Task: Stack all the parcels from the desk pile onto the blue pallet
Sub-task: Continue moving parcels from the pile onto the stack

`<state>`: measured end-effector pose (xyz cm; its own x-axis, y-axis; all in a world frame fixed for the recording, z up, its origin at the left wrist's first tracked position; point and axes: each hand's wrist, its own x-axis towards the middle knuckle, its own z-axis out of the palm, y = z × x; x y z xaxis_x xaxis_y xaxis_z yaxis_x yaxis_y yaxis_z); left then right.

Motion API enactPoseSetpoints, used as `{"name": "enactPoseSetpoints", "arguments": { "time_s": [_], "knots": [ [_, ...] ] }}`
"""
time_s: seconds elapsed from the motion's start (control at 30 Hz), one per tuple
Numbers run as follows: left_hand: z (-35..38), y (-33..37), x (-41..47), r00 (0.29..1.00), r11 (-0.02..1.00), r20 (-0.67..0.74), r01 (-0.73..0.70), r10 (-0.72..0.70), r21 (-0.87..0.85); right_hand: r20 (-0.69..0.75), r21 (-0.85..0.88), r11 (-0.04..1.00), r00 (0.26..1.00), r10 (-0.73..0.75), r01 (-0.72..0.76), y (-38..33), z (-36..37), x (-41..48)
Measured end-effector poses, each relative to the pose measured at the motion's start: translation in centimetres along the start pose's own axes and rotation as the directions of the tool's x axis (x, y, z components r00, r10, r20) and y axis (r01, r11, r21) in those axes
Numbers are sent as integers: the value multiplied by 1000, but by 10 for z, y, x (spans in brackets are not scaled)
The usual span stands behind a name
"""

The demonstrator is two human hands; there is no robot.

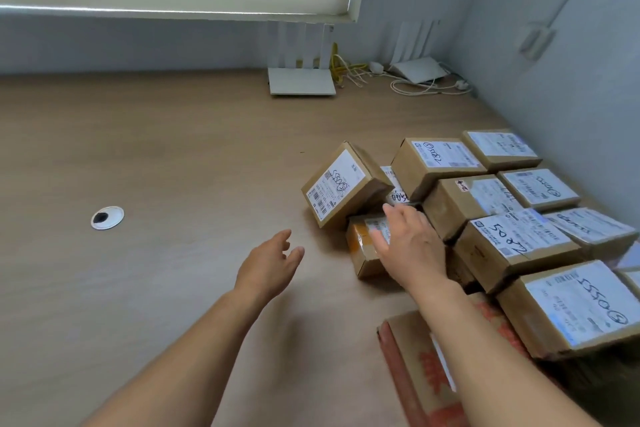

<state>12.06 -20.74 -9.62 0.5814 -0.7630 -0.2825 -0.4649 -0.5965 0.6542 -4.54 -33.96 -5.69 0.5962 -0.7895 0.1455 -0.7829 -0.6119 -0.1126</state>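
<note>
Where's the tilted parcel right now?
Head view, centre-right: the tilted parcel sits tipped up at the left edge of the parcel pile, directly behind the small orange-taped parcel by the right hand.

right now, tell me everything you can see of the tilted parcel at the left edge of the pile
The tilted parcel is a small brown cardboard box, closed, with a white shipping label on its upward face bearing barcodes and handwritten black digits. It leans steeply, its lower edge near the desk, and appears propped on a smaller orange-taped parcel. The right hand reaches over that smaller parcel; whether its fingertips touch the tilted one is unclear.
</note>
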Motion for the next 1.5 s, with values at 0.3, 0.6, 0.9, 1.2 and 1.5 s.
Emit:
{"name": "enactPoseSetpoints", "arguments": {
  "time_s": [0.3, 0.6, 0.9, 1.2, 1.5],
  "knots": [
    [30, 28, 85, 970, 802, 139, 242, -198, -547, 39, 157, 986, 998, 55, -61, 5, 15, 80],
    [23, 37, 92, 964, 660, 138, 255, -225, -707, 95, 300, 951, 994, 45, -72, 3, 27, 94],
    [-20, 40, 39, 982, 694, -97, 45, -165, -719, 159, 508, 858, 987, -4, -78, -13, 8, 65],
    [-30, 19, -56, 965, 766, -209, -12, -160, -642, 209, 648, 761, 961, -181, 2, -22, 3, 1],
    [-27, -5, -147, 913, 825, -342, -10, -223, -565, 157, 772, 620, 903, -400, 141, -49, 13, -56]
  ]
}}
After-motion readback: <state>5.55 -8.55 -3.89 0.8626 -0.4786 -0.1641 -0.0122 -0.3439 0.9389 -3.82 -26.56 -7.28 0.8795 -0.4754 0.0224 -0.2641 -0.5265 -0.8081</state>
